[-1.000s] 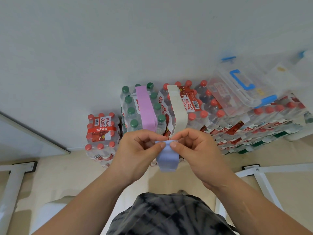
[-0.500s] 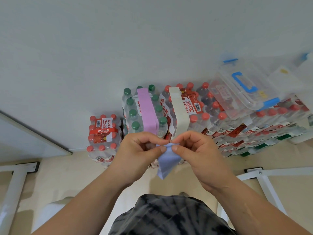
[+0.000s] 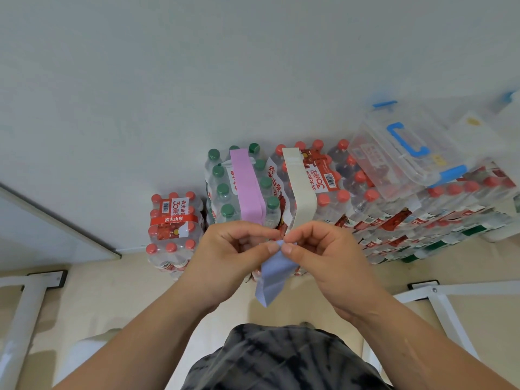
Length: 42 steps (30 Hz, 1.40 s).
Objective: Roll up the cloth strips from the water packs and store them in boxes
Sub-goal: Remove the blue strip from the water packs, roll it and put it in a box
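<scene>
While thumb-to-thumb, hands (image 3: pixel 225 257) (image 3: pixel 327 258) (curled) on strip (image 3: pixel 274 277)

At the centre of the frame the left hand (image 3: pixel 225 257) and the right hand (image 3: pixel 323 254) meet thumb to thumb, both pinching the top end of a light blue cloth strip (image 3: pixel 274 277) whose free end hangs down between the wrists. Just above the hands, a pink strip (image 3: pixel 246 190) lies over a pack of green-capped bottles (image 3: pixel 222 190) and a cream strip (image 3: pixel 299 190) over a red-capped pack (image 3: pixel 323 178). A smaller red-capped pack (image 3: pixel 171 220) stands to the left. In the upper right a clear plastic box (image 3: pixel 399 156) with a blue handle rests on more stacked packs (image 3: pixel 439 218). White frame legs (image 3: pixel 439 302) show at the lower right.
</scene>
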Motion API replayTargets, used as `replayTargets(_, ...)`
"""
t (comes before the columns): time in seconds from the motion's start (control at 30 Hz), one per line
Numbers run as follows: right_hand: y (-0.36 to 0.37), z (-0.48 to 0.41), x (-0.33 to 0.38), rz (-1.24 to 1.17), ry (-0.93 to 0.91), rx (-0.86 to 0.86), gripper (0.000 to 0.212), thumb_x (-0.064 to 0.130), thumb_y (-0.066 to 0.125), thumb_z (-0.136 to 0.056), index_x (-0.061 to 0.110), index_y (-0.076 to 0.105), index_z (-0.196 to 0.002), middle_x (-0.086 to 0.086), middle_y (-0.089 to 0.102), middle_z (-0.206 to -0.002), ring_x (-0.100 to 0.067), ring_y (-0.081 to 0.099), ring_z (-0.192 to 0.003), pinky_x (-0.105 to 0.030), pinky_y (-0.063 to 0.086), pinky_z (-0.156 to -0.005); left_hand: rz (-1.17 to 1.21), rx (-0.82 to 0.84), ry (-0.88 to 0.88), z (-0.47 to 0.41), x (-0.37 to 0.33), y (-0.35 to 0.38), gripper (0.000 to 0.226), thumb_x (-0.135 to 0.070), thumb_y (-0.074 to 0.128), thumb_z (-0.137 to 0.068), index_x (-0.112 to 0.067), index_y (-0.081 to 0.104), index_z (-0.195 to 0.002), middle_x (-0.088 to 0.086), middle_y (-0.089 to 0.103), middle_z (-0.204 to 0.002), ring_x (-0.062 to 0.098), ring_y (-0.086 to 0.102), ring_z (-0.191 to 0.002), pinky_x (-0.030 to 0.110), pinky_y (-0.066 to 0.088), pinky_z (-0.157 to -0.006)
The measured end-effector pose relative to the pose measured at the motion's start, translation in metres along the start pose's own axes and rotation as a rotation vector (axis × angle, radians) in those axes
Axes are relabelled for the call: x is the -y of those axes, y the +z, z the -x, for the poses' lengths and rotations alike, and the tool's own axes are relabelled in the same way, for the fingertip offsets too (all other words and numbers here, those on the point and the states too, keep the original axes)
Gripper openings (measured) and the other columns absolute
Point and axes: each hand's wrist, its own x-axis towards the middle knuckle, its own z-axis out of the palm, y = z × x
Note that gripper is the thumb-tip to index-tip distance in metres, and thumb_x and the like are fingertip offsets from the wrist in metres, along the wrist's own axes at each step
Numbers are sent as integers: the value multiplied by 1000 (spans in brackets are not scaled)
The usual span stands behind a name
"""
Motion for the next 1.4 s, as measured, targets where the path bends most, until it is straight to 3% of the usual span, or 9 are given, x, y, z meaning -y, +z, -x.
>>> replayTargets(0.13, 2, -1, -2, 27, -8, -6, 14, 4, 75, -87, 17, 74, -83, -12, 74, -86, -23, 69, -80, -24, 57, -73, -22, -28, -5, -1, 3, 0, 15, 2, 72, -84, -10, 80, -90, 13, 76, -81, 34, 70, -73, 42, 59, -68)
replayTargets(0.3, 5, -1, -4, 14, 8, -33, 17, 9, 73, -90, 25, 70, -89, -19, 69, -85, -17, 66, -77, -24, 55, -71, -64, -110, 32, -2, 3, 3, 20, 1, 75, -81, -19, 80, -82, 10, 73, -70, 20, 64, -60, 30, 57, -61)
replayTargets(0.47, 8, -1, -3, 24, 9, -89, 9, 14, 74, -89, 22, 72, -86, -3, 73, -80, -10, 67, -74, -20, 53, -67, -98, -156, 54, 0, 7, 2, 14, 1, 78, -79, -12, 79, -83, -2, 64, -54, 8, 53, -47, 19, 45, -49)
replayTargets(0.63, 10, 0, -3, 28, -6, -102, 11, 9, 74, -89, 19, 71, -86, 4, 71, -74, -8, 65, -71, -20, 53, -66, -22, -107, 45, 1, 7, -1, 27, 2, 75, -81, -16, 75, -102, 17, 69, -72, 34, 63, -63, 42, 57, -63)
replayTargets(0.73, 11, 1, -2, 15, -26, -94, 12, 8, 73, -89, 19, 70, -86, 3, 71, -75, -10, 65, -72, -22, 54, -68, 23, -93, 20, 3, 6, -1, 22, -1, 71, -85, -18, 79, -95, 17, 74, -77, 46, 66, -73, 53, 57, -67)
replayTargets(0.9, 14, 2, -2, -18, -28, -80, 14, 7, 71, -90, 21, 69, -92, 1, 67, -72, -9, 63, -70, -22, 53, -67, -25, -109, 39, 5, 5, -3, 21, 1, 71, -85, -18, 80, -89, 3, 71, -65, 14, 61, -57, 27, 53, -55)
replayTargets(1.03, 14, 1, -2, 9, -32, -81, 12, 13, 71, -91, 24, 72, -87, -2, 73, -78, -11, 67, -75, -23, 53, -69, -70, -106, 64, 4, 5, -5, 25, 3, 72, -84, -21, 80, -88, 2, 75, -72, 16, 67, -64, 28, 60, -64)
replayTargets(1.17, 15, 0, -2, -6, -54, -73, 16, 7, 73, -89, 22, 72, -83, -3, 74, -81, -13, 67, -77, -24, 55, -71, -8, -111, 37, 4, 6, -6, 24, 6, 73, -82, -17, 80, -84, -1, 71, -64, 10, 61, -58, 21, 52, -58)
replayTargets(1.4, 18, 1, -3, -12, -53, -86, 11, 9, 75, -88, 19, 71, -89, -4, 71, -77, -11, 66, -73, -22, 54, -66, -30, -133, 42, 0, 6, -7, 18, -4, 75, -83, -21, 80, -81, 4, 76, -75, 18, 69, -68, 29, 57, -65)
